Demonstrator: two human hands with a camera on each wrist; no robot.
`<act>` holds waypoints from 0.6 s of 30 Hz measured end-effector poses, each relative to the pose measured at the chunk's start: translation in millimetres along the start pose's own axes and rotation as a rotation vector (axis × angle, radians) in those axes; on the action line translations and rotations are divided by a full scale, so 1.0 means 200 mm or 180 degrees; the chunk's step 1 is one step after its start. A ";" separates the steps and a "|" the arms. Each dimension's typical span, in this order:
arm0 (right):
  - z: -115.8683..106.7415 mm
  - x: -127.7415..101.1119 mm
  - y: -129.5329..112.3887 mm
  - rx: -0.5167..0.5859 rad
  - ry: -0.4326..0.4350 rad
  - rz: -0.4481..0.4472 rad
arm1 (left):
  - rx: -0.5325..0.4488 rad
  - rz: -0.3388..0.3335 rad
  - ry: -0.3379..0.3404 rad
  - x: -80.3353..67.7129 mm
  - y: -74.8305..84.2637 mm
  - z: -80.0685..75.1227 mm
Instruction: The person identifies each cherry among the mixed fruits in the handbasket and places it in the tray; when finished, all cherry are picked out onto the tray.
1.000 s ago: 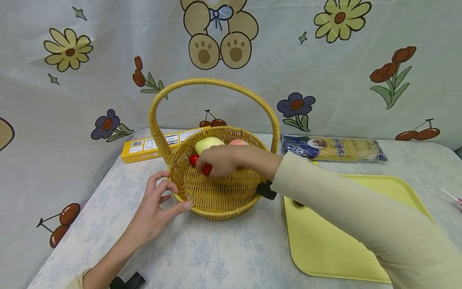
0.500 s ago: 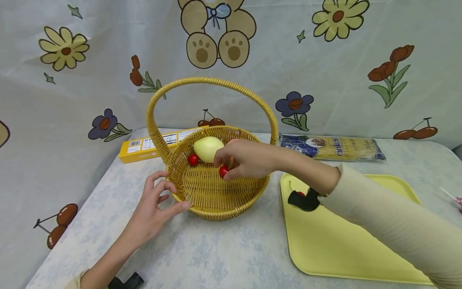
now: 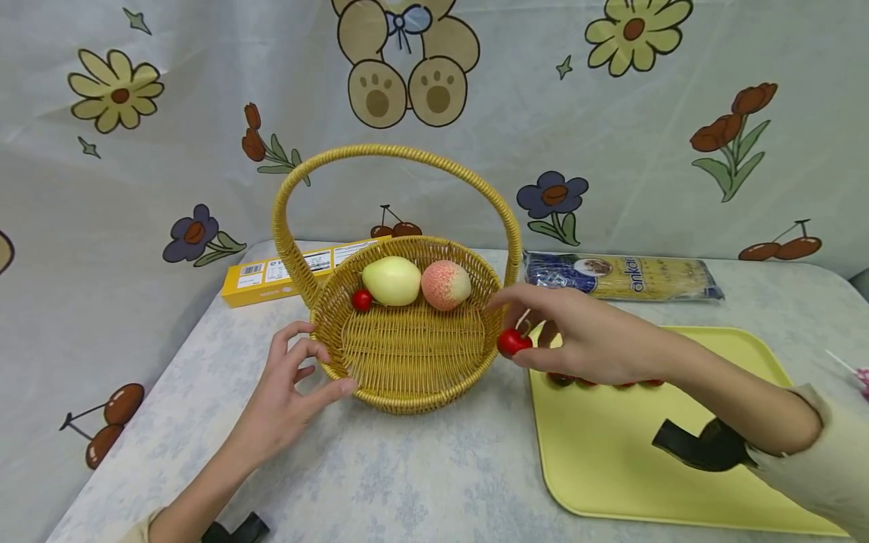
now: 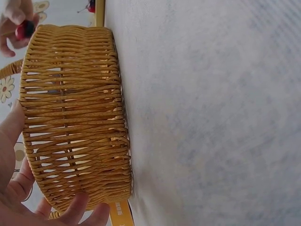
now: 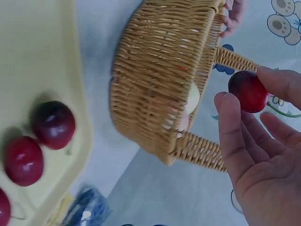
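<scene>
Between basket (image 3: 407, 354) and yellow tray (image 3: 611, 460), right hand (image 3: 591, 343) is pinching a cherry (image 3: 512, 342); left hand (image 3: 292, 392), fingers relaxed, is touching the basket rim. Best lowering it gently beside the tray's cherries (image 5: 51, 125).

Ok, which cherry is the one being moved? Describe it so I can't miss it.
Find the wicker basket, then look just past its right rim, short of the yellow tray. The cherry there is pinched in the right hand; the others lie loose.
</scene>
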State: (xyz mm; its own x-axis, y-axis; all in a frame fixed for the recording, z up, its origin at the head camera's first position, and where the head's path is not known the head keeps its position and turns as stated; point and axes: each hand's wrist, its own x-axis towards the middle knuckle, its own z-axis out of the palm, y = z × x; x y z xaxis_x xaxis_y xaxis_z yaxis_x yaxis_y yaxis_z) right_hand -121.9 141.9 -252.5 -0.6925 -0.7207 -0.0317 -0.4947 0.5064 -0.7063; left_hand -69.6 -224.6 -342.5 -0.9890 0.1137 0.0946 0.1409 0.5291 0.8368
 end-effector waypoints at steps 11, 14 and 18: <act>0.04 -0.28 0.22 0.0206 0.0195 0.0509 | 0.0040 0.0013 0.0026 0.00 0.00 0.00; 0.07 -0.34 0.28 0.0238 0.0210 0.0642 | 0.0043 0.0036 0.0042 0.00 0.00 0.00; 0.12 -0.40 0.33 0.0234 0.0313 0.0768 | 0.0034 0.0035 0.0028 0.00 0.00 0.00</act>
State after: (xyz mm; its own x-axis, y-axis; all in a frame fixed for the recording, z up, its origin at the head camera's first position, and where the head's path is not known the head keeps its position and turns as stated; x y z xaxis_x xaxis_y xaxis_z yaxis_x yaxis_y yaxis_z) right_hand -87.4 221.9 -313.9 -0.8352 -0.5321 -0.1391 -0.2722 0.6197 -0.7362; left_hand -70.0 -224.4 -343.8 -0.9877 0.1122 0.1088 0.1524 0.5369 0.8298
